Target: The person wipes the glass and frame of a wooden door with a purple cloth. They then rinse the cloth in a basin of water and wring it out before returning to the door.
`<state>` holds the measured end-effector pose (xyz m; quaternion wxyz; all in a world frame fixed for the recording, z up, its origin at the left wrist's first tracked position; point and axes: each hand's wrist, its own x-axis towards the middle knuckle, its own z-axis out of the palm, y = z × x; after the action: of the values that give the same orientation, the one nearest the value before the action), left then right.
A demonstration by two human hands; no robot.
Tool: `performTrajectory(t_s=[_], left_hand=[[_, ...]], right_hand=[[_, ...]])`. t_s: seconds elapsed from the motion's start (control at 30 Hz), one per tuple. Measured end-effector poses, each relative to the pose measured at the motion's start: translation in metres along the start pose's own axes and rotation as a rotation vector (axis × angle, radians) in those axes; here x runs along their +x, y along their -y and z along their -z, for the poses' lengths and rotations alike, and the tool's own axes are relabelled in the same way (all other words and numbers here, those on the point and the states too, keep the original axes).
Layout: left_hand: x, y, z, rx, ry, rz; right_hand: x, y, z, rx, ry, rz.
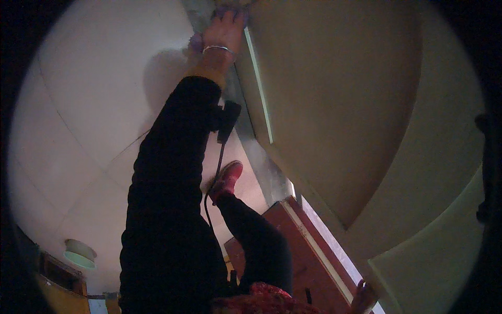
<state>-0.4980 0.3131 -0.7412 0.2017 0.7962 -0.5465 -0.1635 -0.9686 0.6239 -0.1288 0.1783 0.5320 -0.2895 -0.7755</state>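
Note:
Stretched far forward to the top of the view, my left hand [224,37] presses a purple cloth [196,43] down with its fingers closed over it. The cloth lies on a grey strip [250,123] beside a large beige panel [334,99]. A silver bracelet [218,48] circles this wrist, and a small black device [229,118] with a cable sits at the sleeve. At the lower right, my right hand [365,298] shows only in part and dimly, its fingers curled at the panel's lower edge.
Pale floor tiles [83,104] spread on the left, with a light green basin [80,254] at the lower left. My foot in a red shoe [228,177] stands near the grey strip. A reddish-brown board [308,251] with a pale strip lies right of my leg.

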Motion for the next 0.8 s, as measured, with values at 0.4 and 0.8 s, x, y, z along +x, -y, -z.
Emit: performTrajectory(t_s=[0.4,0.8], left_hand=[[-0.083,0.019,-0.087,-0.215,0.257,0.342],[-0.217,0.052,0.100,-1.850,0.690,0.706]], right_hand=[[0.008,0.024,-0.065,-0.210,-0.038,-0.055],[0.069,0.041,0.033,1.434,-0.418,-0.315]])
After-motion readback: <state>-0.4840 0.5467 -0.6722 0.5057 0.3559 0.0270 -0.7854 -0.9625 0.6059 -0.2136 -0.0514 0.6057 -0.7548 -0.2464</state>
